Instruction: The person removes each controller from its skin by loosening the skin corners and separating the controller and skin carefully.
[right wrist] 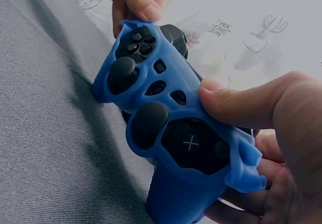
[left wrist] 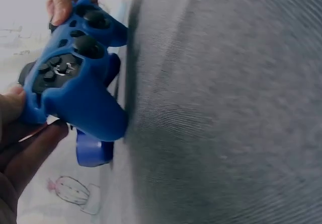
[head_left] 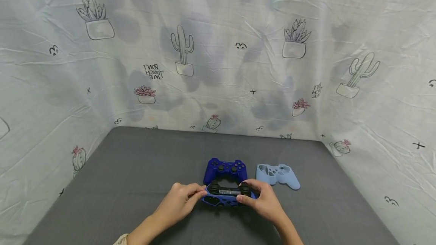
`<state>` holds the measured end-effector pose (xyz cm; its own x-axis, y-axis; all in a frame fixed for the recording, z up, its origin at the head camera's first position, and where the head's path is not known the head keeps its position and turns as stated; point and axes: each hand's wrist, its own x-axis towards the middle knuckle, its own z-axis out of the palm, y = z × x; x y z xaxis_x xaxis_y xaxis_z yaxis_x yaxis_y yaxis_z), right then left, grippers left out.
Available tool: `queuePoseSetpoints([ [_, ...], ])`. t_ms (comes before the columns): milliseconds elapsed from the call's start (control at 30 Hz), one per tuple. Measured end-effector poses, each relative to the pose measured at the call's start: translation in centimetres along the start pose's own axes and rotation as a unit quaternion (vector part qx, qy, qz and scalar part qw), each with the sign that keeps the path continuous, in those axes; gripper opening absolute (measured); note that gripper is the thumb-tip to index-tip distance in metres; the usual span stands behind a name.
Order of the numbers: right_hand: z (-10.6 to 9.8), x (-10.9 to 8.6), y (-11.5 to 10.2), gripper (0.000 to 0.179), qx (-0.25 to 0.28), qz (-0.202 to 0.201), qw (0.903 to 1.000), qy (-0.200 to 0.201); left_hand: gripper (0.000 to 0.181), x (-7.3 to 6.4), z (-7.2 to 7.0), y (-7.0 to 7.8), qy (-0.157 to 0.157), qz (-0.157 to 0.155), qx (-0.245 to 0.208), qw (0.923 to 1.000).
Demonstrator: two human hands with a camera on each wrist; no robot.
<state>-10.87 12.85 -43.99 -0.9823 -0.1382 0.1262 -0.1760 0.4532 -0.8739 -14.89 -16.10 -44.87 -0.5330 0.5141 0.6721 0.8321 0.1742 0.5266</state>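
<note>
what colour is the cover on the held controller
The cover is blue, clearest in the right wrist view.

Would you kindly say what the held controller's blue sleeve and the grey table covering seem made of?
Blue sleeve: probably matte silicone rubber; its loose edge buckles softly. Grey table covering: apparently dull fabric, since fine ribbed lines show.
</note>
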Motion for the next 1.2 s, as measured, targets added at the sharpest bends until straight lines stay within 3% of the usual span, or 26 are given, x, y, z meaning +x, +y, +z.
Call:
queuePoseSetpoints([
  [133, 0.0, 0.0, 0.1, 0.044, 0.005, 0.003, 1.0, -0.002, 0.006, 0.4, -0.1, 0.6, -0.008, -0.035, 0.008, 0.9993],
  [233, 0.0, 0.0, 0.1, 0.043, 0.001, 0.002, 1.0, -0.002, 0.006, 0.7, -0.2, 1.1, -0.017, -0.083, 0.006, 0.9964],
  [400, 0.1, 0.0, -0.1, 0.044, -0.001, 0.004, 1.0, 0.0, 0.013, 1.1, -0.2, 1.8, -0.036, -0.171, -0.003, 0.9847],
  [567, 0.2, 0.0, -0.1, 0.044, 0.006, 0.007, 1.0, 0.003, 0.025, 1.1, -0.1, 2.2, -0.039, -0.228, -0.022, 0.9727],
  [900, -0.1, -0.1, 0.1, 0.042, 0.018, 0.004, 0.9998, 0.002, 0.032, 1.3, 0.7, 2.5, -0.037, -0.264, -0.041, 0.9628],
  [1067, -0.1, -0.1, 0.2, 0.041, 0.022, -0.003, 0.9997, -0.001, 0.044, 1.5, 1.3, 2.4, -0.039, -0.268, -0.028, 0.9621],
  [1200, -0.1, 0.1, 0.5, 0.043, 0.024, -0.008, 0.9997, -0.006, 0.055, 1.5, 1.7, 1.8, -0.042, -0.284, -0.038, 0.9572],
])
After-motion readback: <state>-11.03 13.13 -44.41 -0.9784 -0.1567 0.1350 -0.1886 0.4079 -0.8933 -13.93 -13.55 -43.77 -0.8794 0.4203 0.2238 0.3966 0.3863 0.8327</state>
